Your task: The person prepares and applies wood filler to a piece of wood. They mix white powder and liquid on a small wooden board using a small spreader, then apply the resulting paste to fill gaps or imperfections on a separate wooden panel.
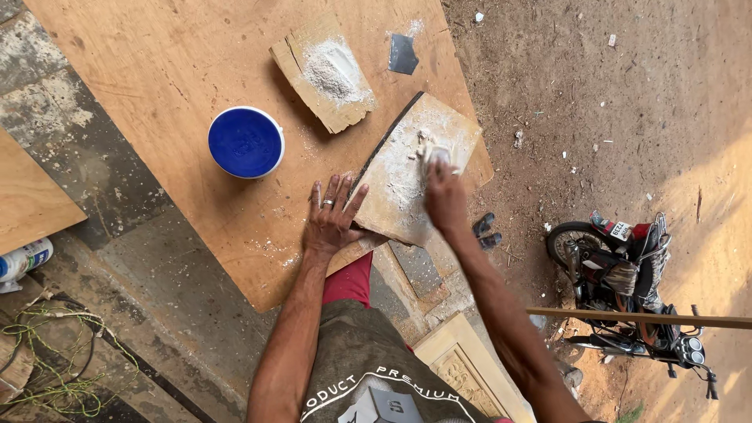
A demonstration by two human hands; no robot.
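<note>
Left hand (333,215) fingers spread flat, pinning the board's (399,184) edge so it won't slide | right hand (443,192) curled tight round a scraper (435,153), working white paste at frame centre | blue bucket (246,142) close, upper left | powder pile (335,70) above

Left hand (333,215) spread flat, fingers splayed; right hand (444,196) closed in a grip.

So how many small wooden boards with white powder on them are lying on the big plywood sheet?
2: one powder-heaped board near the sheet's far edge, beside the blue bucket; the other board under both hands. None seems hidden.
</note>
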